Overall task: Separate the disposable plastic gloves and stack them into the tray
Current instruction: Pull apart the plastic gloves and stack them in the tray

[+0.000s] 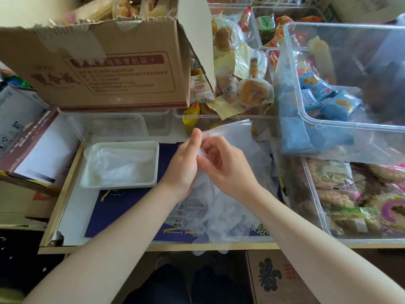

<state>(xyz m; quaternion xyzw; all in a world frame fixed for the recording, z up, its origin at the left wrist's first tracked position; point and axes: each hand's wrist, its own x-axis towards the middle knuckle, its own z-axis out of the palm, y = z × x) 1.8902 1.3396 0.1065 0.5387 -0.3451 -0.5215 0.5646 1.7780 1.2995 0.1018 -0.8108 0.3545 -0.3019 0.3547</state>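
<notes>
Hands, left and right, pinch thin crinkly clear gloves beside a white rectangular tray.

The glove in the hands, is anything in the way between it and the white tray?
Nothing visible is. Both hands, left hand and right hand, pinch the clear glove just right of the white tray. Only bare blue board lies between.

Snack stockroom (bins, cardboard box)
</notes>
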